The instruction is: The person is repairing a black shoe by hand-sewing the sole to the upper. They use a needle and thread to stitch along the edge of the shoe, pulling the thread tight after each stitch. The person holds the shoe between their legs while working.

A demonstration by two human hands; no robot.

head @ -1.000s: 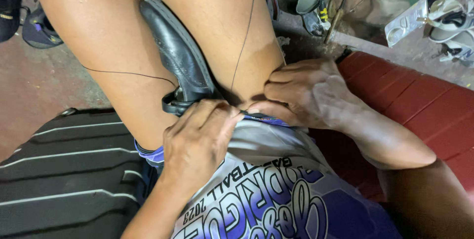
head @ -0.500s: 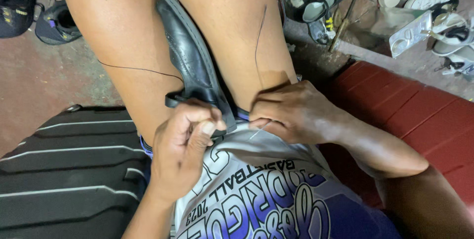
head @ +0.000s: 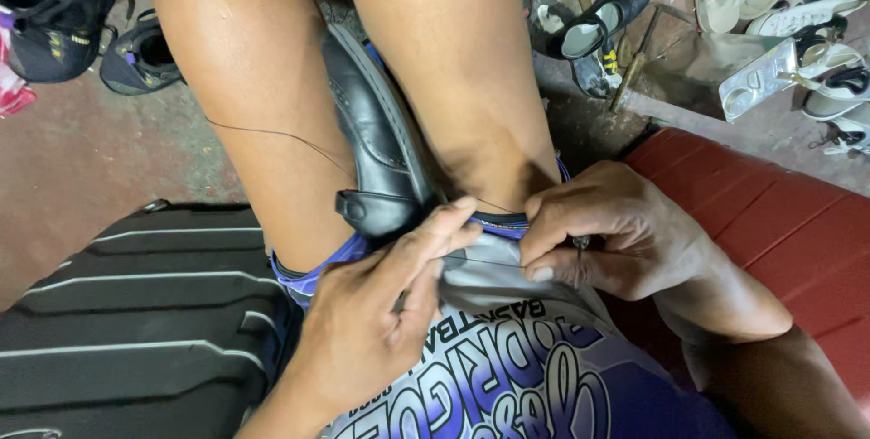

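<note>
Black leather shoe (head: 376,144) wedged between knees | left hand (head: 376,317) bracing heel, fingers apart | right hand (head: 603,235) clenching thread (head: 272,134) and tool | stitching underway, extent unclear

- A black leather shoe (head: 376,144) is clamped between the two bare thighs, sole edge up, with its heel end nearest the body.
- A thin dark thread (head: 272,134) is stretched across the left thigh towards the shoe's heel.
</note>
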